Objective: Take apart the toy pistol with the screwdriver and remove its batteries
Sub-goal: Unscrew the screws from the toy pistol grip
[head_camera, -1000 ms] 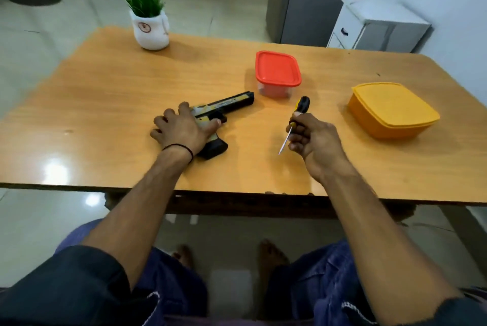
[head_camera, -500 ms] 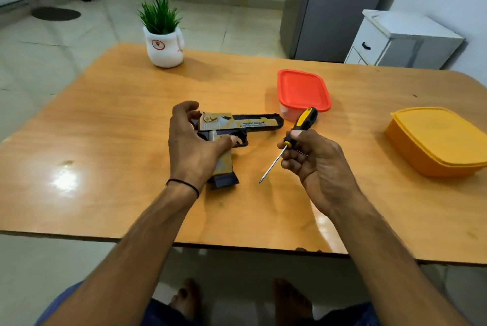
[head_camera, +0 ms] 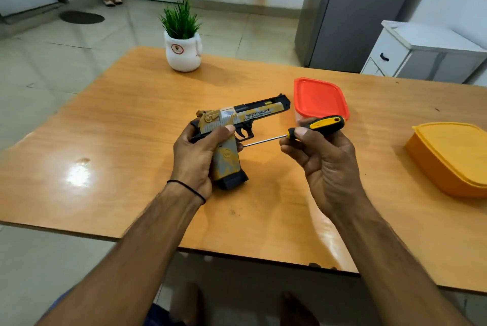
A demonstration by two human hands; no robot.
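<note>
Wooden and glossy, the table [head_camera: 131,141] is filling most of the head view, with pale floor tiles showing around it. At its far edge a potted plant [head_camera: 183,43] in a white pot is standing well apart from the hands. A red-lidded container [head_camera: 320,97] is sitting just beyond the muzzle of the toy pistol [head_camera: 247,113] and right behind the screwdriver [head_camera: 325,124], whose handle is overlapping its near rim. A yellow container [head_camera: 450,154] is resting near the right edge of the table, apart from the rest. Both lids are sitting on, so what is inside cannot be told.

The left hand [head_camera: 197,157], wearing a black wristband [head_camera: 187,188], is curling round the pistol's grip from behind, thumb lying across the frame, barrel pointing right and away. The magazine base is hanging close to the tabletop; whether it is touching cannot be told. The right hand [head_camera: 324,165] is pinching the screwdriver's black-and-yellow handle between thumb and fingers, the shaft running left with its tip meeting the front of the grip just under the trigger guard.

Behind the table a grey cabinet [head_camera: 355,9] and a white drawer unit [head_camera: 421,54] are standing against the wall, and a dark mat [head_camera: 81,17] is lying on the floor.
</note>
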